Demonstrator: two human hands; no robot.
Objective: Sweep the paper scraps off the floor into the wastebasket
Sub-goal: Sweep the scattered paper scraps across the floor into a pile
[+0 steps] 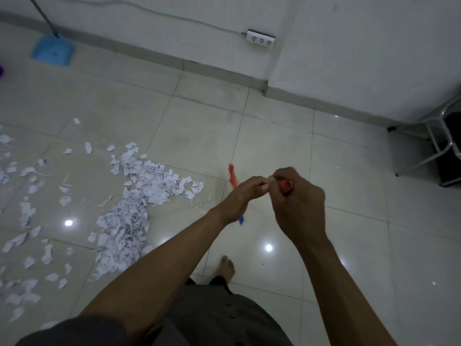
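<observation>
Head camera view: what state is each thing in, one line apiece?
Paper scraps: on the floor, partly heaped, many scattered.
Broom handle: gripped by both hands.
Left hand: curled round the handle.
Right hand: curled round its red end.
Dustpan: by the wall, untouched.
Power strip: on the wall, sockets empty.

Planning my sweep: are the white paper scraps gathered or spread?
Both: white paper scraps form a dense heap on the tiled floor; loose ones lie spread left of it.
</observation>
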